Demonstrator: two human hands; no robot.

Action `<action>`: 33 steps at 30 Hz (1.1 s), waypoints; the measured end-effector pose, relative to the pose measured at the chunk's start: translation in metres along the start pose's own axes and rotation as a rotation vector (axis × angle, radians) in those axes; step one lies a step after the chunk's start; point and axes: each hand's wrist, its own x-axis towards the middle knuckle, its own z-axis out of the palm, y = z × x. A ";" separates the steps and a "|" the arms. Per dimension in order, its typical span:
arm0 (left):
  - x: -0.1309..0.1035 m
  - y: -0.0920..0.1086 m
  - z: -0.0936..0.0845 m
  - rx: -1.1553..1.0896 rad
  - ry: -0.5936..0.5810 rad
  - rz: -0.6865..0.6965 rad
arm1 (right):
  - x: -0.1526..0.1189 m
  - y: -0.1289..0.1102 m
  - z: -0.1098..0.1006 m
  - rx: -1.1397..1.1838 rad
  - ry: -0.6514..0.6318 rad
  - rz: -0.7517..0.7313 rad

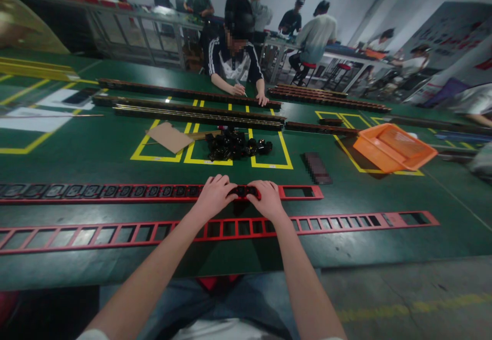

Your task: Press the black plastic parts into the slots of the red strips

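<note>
A long red slotted frame (318,192) lies across the green table, its left slots filled with a row of square black plastic inserts (146,191). My left hand (216,196) and my right hand (266,199) meet over this frame near its right end. Between them, the fingers of both hands close on a small black plastic part (241,191); its fit in the slot is partly hidden. Nearer to me, a second red slotted frame (384,220) has open slots and passes beneath my forearms. Beyond my hands sits a heap of loose black plastic parts (234,145).
An orange basket (395,148) stands tilted at the right, and a dark flat object (317,168) lies left of it. Cardboard (169,137) lies beside the heap. Long dark rails (200,113) cross the table. Opposite, a co-worker (236,53) holds a pen-like tool.
</note>
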 end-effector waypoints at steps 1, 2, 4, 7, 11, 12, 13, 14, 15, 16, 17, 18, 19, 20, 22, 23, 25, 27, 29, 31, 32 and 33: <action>0.000 0.000 0.000 0.003 -0.002 0.000 | 0.000 -0.001 0.000 -0.008 -0.005 -0.005; 0.000 0.000 0.000 0.002 -0.001 0.001 | 0.000 -0.002 0.000 -0.018 -0.010 -0.013; -0.001 -0.001 0.001 -0.011 0.004 0.003 | -0.001 -0.005 0.000 -0.034 -0.023 -0.041; -0.002 -0.003 0.002 -0.043 0.012 0.000 | -0.001 -0.008 0.001 -0.041 -0.046 -0.096; -0.003 -0.001 0.000 -0.074 0.016 -0.008 | 0.000 -0.010 0.001 -0.036 -0.062 -0.095; -0.003 0.000 -0.001 -0.079 0.018 -0.007 | 0.000 -0.010 0.002 -0.036 -0.066 -0.085; -0.003 0.001 -0.002 -0.085 0.021 -0.005 | 0.001 -0.009 0.002 -0.034 -0.069 -0.076; -0.003 0.001 -0.003 -0.090 0.024 -0.003 | 0.001 -0.009 0.002 -0.031 -0.069 -0.070; -0.004 0.002 -0.005 -0.095 0.026 -0.002 | 0.002 -0.009 0.002 -0.026 -0.067 -0.065; -0.004 0.003 -0.006 -0.098 0.027 -0.001 | 0.002 -0.008 0.003 -0.020 -0.061 -0.062; -0.004 0.003 -0.006 -0.098 0.027 -0.001 | 0.002 -0.008 0.003 -0.014 -0.055 -0.059; -0.004 0.003 -0.007 -0.096 0.026 -0.001 | 0.003 -0.008 0.004 -0.010 -0.047 -0.055; -0.004 0.003 -0.007 -0.094 0.024 -0.002 | 0.003 -0.008 0.005 -0.008 -0.042 -0.051; -0.004 0.003 -0.007 -0.090 0.024 -0.002 | 0.003 -0.008 0.005 -0.007 -0.040 -0.046; -0.004 0.003 -0.006 -0.086 0.027 -0.002 | 0.003 -0.007 0.005 -0.008 -0.042 -0.037; -0.004 0.003 -0.006 -0.086 0.030 -0.004 | 0.003 -0.007 0.005 -0.009 -0.042 -0.033; -0.004 0.002 -0.006 -0.087 0.037 -0.011 | 0.004 -0.007 0.005 -0.008 -0.041 -0.030; -0.004 0.001 -0.006 -0.087 0.039 -0.019 | 0.004 -0.006 0.004 -0.002 -0.039 -0.027; -0.004 0.001 -0.006 -0.081 0.036 -0.031 | 0.004 -0.005 0.004 0.006 -0.039 -0.022; -0.004 0.000 -0.006 -0.075 0.032 -0.039 | 0.004 -0.003 0.004 0.008 -0.039 -0.018; -0.004 0.000 -0.006 -0.073 0.031 -0.041 | 0.004 -0.001 0.003 0.007 -0.040 -0.017; -0.004 0.000 -0.006 -0.072 0.031 -0.040 | 0.003 0.000 0.002 0.003 -0.042 -0.017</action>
